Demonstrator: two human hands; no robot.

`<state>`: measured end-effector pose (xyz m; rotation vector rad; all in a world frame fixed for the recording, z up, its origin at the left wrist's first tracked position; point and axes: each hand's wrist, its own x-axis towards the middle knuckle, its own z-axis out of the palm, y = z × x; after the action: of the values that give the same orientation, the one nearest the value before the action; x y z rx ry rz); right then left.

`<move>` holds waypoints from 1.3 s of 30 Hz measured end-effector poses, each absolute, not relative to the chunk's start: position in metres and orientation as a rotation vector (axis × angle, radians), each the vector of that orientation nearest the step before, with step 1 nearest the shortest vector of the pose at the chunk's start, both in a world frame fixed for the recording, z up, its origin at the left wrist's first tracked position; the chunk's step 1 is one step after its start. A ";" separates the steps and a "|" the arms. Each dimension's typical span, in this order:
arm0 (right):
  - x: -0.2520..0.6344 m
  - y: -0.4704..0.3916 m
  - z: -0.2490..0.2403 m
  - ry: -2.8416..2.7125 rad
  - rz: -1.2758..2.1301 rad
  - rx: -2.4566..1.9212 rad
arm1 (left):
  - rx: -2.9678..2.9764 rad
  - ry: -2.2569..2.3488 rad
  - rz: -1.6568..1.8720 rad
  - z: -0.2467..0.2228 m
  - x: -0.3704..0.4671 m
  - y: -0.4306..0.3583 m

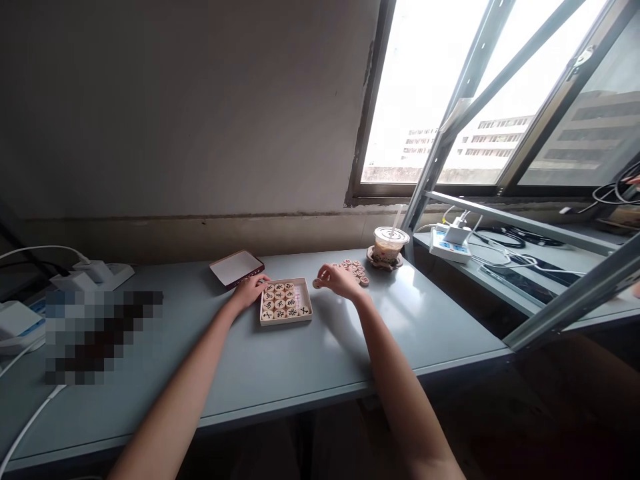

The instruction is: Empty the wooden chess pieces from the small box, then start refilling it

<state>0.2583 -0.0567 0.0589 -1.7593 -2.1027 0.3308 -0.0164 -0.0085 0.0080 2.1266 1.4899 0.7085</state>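
My left hand point(250, 291) is at the upper left corner of a shallow white box point(286, 322), its fingers closed on the rim. Inside lie rows of round Chinese chess pieces point(280, 304) with dark characters; a pink-printed patch of the box floor shows at the right. Just beyond the box's right side, my right hand point(340, 280) pinches a single Chinese chess piece point(317, 283) above the table. Behind that hand is a cluster of pieces with red characters point(357, 270), partly hidden by it.
The box lid point(237, 268) lies behind my left hand. A lidded drink cup point(389, 243) with a straw stands on a coaster at the back right. Power strips point(450, 245) and cables lie on both sides. A metal shelf post point(575, 293) rises at the right of the grey table point(300, 380).
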 end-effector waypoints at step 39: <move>0.234 -0.063 0.059 -2.548 0.921 -1.233 | 2.183 1.491 0.699 0.008 -0.017 -0.009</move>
<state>0.2338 -0.0627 0.0590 -1.2328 -2.5481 0.9209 -0.0168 -0.0092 0.0080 2.1825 1.4912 0.6992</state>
